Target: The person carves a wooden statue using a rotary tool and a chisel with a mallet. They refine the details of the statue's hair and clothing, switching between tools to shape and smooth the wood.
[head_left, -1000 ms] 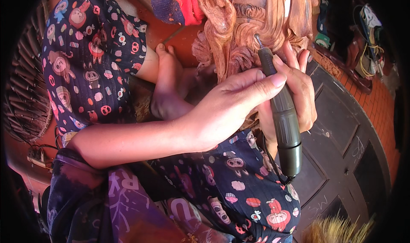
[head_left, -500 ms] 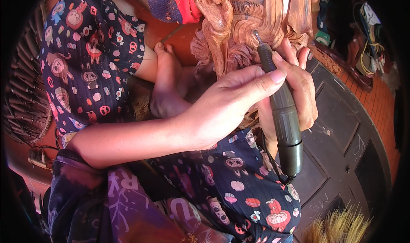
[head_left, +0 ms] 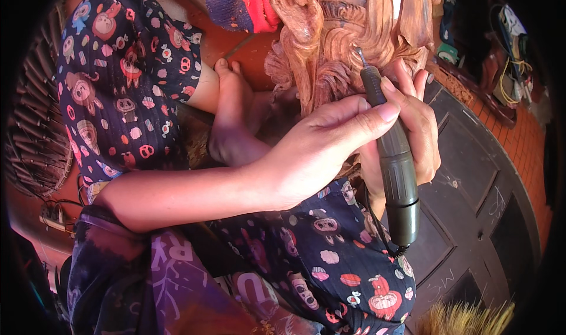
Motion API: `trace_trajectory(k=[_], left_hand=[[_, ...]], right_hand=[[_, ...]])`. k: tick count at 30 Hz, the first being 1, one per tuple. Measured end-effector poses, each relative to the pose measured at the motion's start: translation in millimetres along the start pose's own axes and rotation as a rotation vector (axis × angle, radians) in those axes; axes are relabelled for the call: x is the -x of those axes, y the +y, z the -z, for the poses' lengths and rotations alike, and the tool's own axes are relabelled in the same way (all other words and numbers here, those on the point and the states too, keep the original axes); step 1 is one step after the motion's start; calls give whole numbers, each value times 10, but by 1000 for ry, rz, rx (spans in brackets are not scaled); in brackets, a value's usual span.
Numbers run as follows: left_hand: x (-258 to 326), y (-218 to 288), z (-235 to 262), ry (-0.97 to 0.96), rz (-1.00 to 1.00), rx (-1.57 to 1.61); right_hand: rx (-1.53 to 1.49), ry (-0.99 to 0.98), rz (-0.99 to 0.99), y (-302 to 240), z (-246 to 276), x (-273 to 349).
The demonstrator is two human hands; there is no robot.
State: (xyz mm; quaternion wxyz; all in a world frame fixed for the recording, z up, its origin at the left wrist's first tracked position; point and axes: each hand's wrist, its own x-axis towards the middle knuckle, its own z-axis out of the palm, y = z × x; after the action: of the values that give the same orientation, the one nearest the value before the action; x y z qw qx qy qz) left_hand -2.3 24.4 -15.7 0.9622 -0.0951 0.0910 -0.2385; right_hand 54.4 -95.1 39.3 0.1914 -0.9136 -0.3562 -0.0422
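A dark green-black rotary carving handpiece [head_left: 396,164] lies slanted between my hands, its metal bit pointing up at a reddish-brown wood carving [head_left: 348,31] with curling, flowing relief. The bit's tip is at the carved folds; whether it touches cannot be told. My left hand [head_left: 318,143] reaches in from the left, its thumb pressed along the handpiece and its other fingers mostly hidden. Around the tool's right side curl the fingers of my right hand [head_left: 421,123], some pointing up beside the carving. A thin black cord leaves the handpiece's lower end.
Many slim dark tools stand in a round holder [head_left: 38,129] at the far left. Red and blue cloth [head_left: 253,5] lies beside the carving. A dark panelled board [head_left: 466,176] fills the right, with yellowish bristles [head_left: 466,320] near its lower edge. My bare foot [head_left: 233,90] rests behind my left arm.
The handpiece and both hands have shifted slightly right, and the bit's tip has moved a little right and down over the carving. Both hands keep their hold.
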Motion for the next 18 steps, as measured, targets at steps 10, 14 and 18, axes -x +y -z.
trace_trajectory(k=[10, 14, 18], left_hand=[[8, 40, 29, 71, 16, -81], [2, 54, 17, 86, 22, -63], [0, 80, -20, 96, 33, -34]], right_hand=[[27, -26, -10, -17, -22, -44], [20, -10, -13, -21, -41, -46], [40, -14, -16, -29, -41, -49]])
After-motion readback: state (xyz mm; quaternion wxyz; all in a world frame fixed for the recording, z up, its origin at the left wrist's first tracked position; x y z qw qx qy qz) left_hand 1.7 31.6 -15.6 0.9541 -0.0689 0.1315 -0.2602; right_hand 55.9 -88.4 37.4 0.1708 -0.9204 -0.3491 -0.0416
